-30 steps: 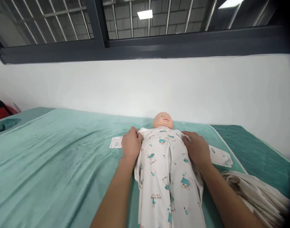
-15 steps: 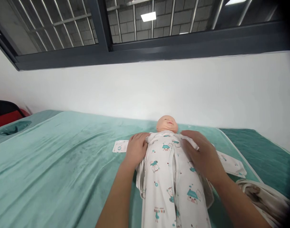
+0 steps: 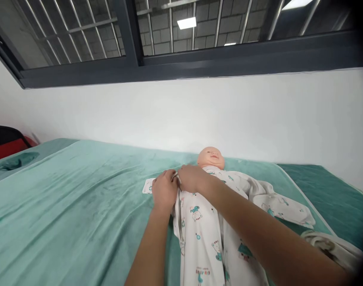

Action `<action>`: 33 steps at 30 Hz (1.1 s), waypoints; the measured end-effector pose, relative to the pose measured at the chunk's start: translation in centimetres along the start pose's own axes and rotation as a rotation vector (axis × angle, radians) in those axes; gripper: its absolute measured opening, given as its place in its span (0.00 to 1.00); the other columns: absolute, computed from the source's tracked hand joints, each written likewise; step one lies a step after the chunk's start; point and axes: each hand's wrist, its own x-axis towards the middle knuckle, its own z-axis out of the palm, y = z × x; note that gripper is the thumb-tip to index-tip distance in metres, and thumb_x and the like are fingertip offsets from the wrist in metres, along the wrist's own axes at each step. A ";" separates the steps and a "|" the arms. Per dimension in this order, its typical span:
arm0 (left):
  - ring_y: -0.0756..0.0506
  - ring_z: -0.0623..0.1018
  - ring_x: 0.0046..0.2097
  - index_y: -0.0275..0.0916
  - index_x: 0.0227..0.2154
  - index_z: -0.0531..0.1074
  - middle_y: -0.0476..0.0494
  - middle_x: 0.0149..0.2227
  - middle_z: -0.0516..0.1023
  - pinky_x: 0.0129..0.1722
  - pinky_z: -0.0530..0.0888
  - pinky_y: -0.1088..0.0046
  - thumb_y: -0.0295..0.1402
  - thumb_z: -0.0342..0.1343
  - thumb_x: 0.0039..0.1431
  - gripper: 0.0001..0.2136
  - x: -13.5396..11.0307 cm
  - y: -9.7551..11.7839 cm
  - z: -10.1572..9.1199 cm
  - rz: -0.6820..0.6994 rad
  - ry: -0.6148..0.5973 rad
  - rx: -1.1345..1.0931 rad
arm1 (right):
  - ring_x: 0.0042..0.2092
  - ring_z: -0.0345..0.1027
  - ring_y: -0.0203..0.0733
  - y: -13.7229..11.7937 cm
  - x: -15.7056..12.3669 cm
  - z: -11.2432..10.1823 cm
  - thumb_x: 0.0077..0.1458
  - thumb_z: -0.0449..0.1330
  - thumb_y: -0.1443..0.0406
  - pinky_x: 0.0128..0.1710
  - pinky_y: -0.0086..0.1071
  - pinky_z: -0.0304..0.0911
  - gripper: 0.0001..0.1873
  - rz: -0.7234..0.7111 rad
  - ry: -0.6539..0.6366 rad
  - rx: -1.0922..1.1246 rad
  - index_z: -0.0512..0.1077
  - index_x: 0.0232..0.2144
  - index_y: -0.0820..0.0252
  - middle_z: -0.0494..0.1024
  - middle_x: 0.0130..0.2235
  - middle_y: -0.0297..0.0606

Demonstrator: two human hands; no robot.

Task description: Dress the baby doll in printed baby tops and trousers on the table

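Note:
A baby doll (image 3: 211,157) lies on its back, its head toward the wall. White baby clothes (image 3: 199,234) with teal and red animal and house prints cover its body. At the shoulder on the left side, my left hand (image 3: 165,188) is closed on the fabric near the sleeve, whose cuff (image 3: 148,186) sticks out beyond it. My right hand (image 3: 191,177) reaches across the doll's chest and pinches the garment's edge right beside my left. The other sleeve (image 3: 288,208) lies stretched out on the right. My right forearm hides part of the doll's front.
A light green cover (image 3: 80,206) with wrinkles spreads over the bed. Crumpled beige cloth (image 3: 333,246) lies at the lower right. Behind stands a white wall (image 3: 169,115) under a dark window frame (image 3: 229,59). Something red and black (image 3: 7,143) shows at the left edge.
My right hand has left the right-hand shoulder and crossed the chest to meet my left hand. My left hand has stayed near its shoulder, now gripping fabric.

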 end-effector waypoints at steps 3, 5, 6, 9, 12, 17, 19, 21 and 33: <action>0.41 0.77 0.46 0.47 0.42 0.75 0.47 0.45 0.81 0.43 0.66 0.65 0.33 0.49 0.60 0.11 0.1 0.1 -0.2 -0.006 -0.014 0.010 | 0.39 0.75 0.49 -0.1 1.1 0.2 0.52 0.58 0.69 0.35 0.35 0.65 0.09 -0.031 -0.076 -0.019 0.77 0.36 0.61 0.80 0.37 0.45; 0.41 0.77 0.47 0.48 0.42 0.75 0.48 0.45 0.81 0.44 0.66 0.64 0.32 0.49 0.60 0.12 0.0 0.2 -0.3 -0.005 -0.008 0.000 | 0.38 0.75 0.48 0.2 1.3 0.2 0.51 0.59 0.68 0.33 0.34 0.64 0.10 -0.058 -0.065 -0.034 0.76 0.37 0.60 0.80 0.37 0.43; 0.41 0.77 0.47 0.48 0.43 0.74 0.48 0.45 0.80 0.43 0.66 0.65 0.31 0.49 0.60 0.12 -0.1 0.2 -0.3 -0.003 0.001 -0.007 | 0.39 0.75 0.49 0.5 1.2 0.2 0.51 0.59 0.67 0.33 0.34 0.64 0.11 -0.070 -0.047 -0.042 0.76 0.38 0.60 0.80 0.38 0.43; 0.41 0.77 0.47 0.48 0.47 0.73 0.48 0.47 0.80 0.41 0.67 0.66 0.29 0.48 0.60 0.15 -0.3 0.2 -0.5 0.011 0.030 -0.032 | 0.41 0.74 0.47 1.3 0.5 0.0 0.53 0.58 0.66 0.33 0.32 0.62 0.15 -0.099 0.017 -0.062 0.74 0.44 0.56 0.79 0.43 0.43; 0.43 0.77 0.47 0.48 0.50 0.73 0.48 0.49 0.79 0.40 0.69 0.68 0.27 0.46 0.60 0.19 -0.5 0.1 -0.5 0.032 0.041 -0.067 | 0.40 0.73 0.45 2.1 -0.9 -0.4 0.55 0.57 0.65 0.31 0.30 0.59 0.19 -0.138 0.088 -0.073 0.71 0.50 0.49 0.77 0.43 0.39; 0.45 0.77 0.48 0.49 0.48 0.76 0.49 0.51 0.77 0.42 0.70 0.70 0.23 0.42 0.60 0.22 -0.8 -0.4 -0.6 0.047 -0.010 -0.140 | 0.35 0.70 0.40 3.4 -3.2 -1.8 0.56 0.55 0.65 0.27 0.29 0.52 0.15 -0.093 0.130 -0.058 0.74 0.45 0.49 0.75 0.40 0.38; 0.45 0.77 0.48 0.50 0.48 0.77 0.49 0.51 0.77 0.42 0.70 0.70 0.21 0.44 0.57 0.23 -0.9 -0.6 -0.6 0.013 -0.041 -0.158 | 0.34 0.69 0.38 3.8 -4.0 -2.5 0.57 0.56 0.66 0.27 0.30 0.52 0.13 -0.048 0.136 -0.048 0.75 0.43 0.50 0.74 0.41 0.38; 0.45 0.77 0.47 0.50 0.47 0.77 0.49 0.50 0.78 0.40 0.69 0.71 0.21 0.45 0.55 0.24 -1.1 -0.7 -0.5 -0.006 -0.065 -0.164 | 0.34 0.68 0.37 4.1 -4.7 -3.1 0.57 0.55 0.66 0.29 0.30 0.53 0.12 -0.019 0.140 -0.032 0.76 0.41 0.51 0.74 0.41 0.37; 0.39 0.74 0.48 0.48 0.50 0.70 0.43 0.47 0.77 0.41 0.68 0.64 0.23 0.45 0.59 0.19 -1.4 -0.5 -0.5 0.005 -0.043 0.013 | 0.33 0.67 0.38 4.2 -5.9 -2.8 0.57 0.53 0.66 0.32 0.31 0.53 0.14 0.029 0.192 0.049 0.75 0.43 0.49 0.73 0.41 0.37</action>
